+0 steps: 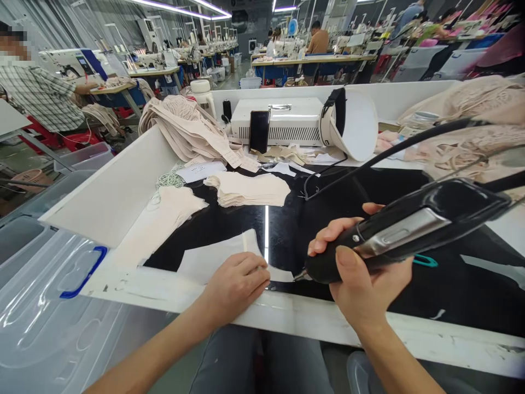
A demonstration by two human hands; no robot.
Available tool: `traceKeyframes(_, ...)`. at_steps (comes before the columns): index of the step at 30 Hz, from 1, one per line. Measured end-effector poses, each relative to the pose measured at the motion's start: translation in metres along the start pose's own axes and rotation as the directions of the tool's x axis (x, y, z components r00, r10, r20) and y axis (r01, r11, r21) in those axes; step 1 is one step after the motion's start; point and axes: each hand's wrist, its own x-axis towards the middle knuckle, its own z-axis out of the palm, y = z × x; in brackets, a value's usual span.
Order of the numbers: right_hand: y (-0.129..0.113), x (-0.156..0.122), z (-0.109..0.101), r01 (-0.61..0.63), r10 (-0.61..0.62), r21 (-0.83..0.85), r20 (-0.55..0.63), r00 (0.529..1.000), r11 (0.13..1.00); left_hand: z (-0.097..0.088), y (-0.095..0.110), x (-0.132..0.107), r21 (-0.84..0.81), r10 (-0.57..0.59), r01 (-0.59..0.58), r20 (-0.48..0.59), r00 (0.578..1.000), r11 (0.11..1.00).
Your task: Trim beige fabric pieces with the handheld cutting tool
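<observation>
A white cut piece (209, 254), fabric or paper, lies on the black work surface at the table's front edge, with a narrow pale strip (248, 241) across it. My left hand (240, 284) presses down on this piece, its fingers curled together; what lies under the fingertips is hidden. My right hand (361, 268) is wrapped round a black corded hand tool (394, 224) with a silver lever and a pointed metal tip. That tip is at the right end of the white piece, close beside my left fingers; I cannot tell whether it touches.
Stacked cream pieces (252, 189) lie further back, near a cream fabric heap (192, 131). Behind stand a phone (260, 131), a white vented box (283, 117) and a white cone (361, 128). A black cable (402, 143) crosses at right. A person (45, 96) sits at far left.
</observation>
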Motion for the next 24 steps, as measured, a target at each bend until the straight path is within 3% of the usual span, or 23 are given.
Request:
traceKeyframes(5,-0.0002,0.0015,0.0,0.007,-0.007,-0.001,-0.01,1.0,1.0,-0.0008,-0.0024,0.0032,-0.049,0.017,-0.016,0.015,1.0,0.999)
traceKeyframes(12,-0.0007,-0.0001,0.0008,0.02,-0.02,-0.004,-0.01,1.0,1.0,-0.0007,-0.0036,0.0012,-0.079,-0.042,0.048,0.076,0.996,0.996)
traceKeyframes(24,0.0001,-0.0008,-0.0004,0.032,-0.032,-0.015,-0.019,0.999,0.999,-0.0024,-0.01,-0.0059,-0.076,0.044,-0.039,0.072,0.996,0.996)
